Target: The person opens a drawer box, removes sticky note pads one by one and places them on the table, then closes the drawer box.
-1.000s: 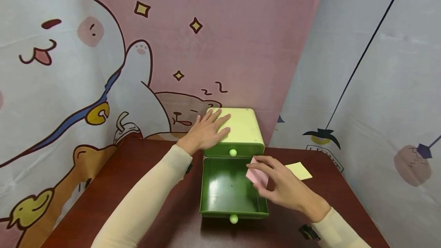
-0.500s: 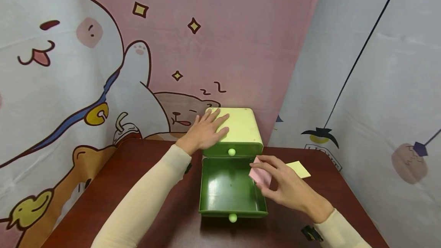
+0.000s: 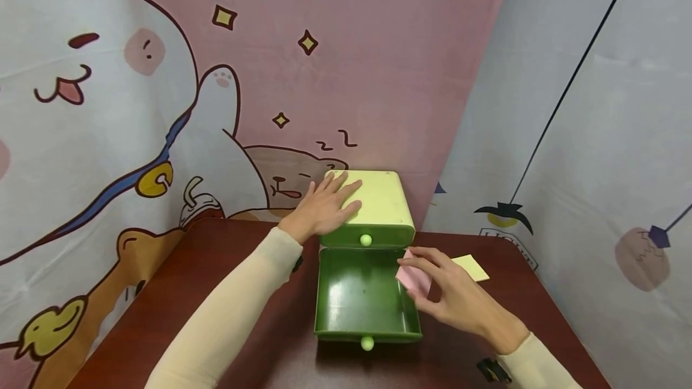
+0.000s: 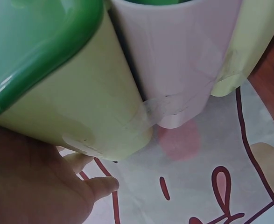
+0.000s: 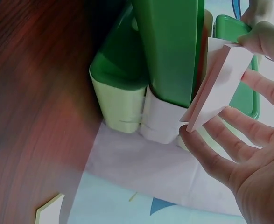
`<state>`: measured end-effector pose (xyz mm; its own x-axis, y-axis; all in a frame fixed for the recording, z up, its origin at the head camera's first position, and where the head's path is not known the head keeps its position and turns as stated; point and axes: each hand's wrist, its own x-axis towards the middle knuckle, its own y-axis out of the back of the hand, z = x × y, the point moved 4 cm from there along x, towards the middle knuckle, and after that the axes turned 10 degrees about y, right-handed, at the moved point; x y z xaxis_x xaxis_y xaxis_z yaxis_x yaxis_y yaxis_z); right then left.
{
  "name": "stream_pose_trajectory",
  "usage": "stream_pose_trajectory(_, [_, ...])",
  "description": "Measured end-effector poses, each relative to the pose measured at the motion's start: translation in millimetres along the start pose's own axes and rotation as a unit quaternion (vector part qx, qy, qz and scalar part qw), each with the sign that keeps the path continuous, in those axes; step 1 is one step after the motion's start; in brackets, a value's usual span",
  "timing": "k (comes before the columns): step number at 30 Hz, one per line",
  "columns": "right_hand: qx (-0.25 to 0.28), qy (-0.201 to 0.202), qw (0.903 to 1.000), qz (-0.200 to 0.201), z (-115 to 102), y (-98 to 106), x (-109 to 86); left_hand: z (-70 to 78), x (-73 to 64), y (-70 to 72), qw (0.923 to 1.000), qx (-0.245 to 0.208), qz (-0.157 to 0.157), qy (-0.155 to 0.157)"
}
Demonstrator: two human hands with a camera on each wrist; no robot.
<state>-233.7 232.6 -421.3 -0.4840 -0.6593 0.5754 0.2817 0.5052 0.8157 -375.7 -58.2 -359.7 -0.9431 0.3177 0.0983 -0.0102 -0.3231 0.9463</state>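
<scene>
My right hand (image 3: pixel 459 293) pinches a pink sticky-note pad (image 3: pixel 415 280) by its edges, over the right side of a pulled-out green drawer (image 3: pixel 357 299). In the right wrist view, the pad (image 5: pixel 225 86) is tilted, with the thumb at one edge and fingertips at the opposite edge and along its face. A small drawer cabinet (image 3: pixel 381 200) with a pale yellow top carries my left hand (image 3: pixel 321 209), which rests flat with fingers spread. The left wrist view shows part of that hand (image 4: pixel 48 182) beside the yellow casing; its other fingers are hidden.
A yellow sticky-note pad (image 3: pixel 470 268) lies on the dark red table (image 3: pixel 243 299) right of the cabinet. The upper green drawer (image 3: pixel 389 236) is closed. A cartoon-printed cloth (image 3: pixel 378 65) hangs close behind. The middle tier's casing (image 4: pixel 179 56) is pale pink.
My right hand has shifted slightly to the right with the pink pad, toward the drawer's right edge. The left hand and the drawer stay in place.
</scene>
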Motion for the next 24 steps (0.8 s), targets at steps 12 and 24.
stream_pose_trajectory(12, [-0.026, -0.040, 0.9988, 0.009, 18.3, 2.1, -17.9, -1.2, -1.2, -0.2, 1.0000, 0.001, -0.001, 0.000])
stream_pose_trajectory(24, [-0.028, -0.090, 0.9956, 0.003, 44.8, -0.6, -40.8, -1.0, 0.4, -2.0, 1.0000, -0.003, 0.002, -0.001])
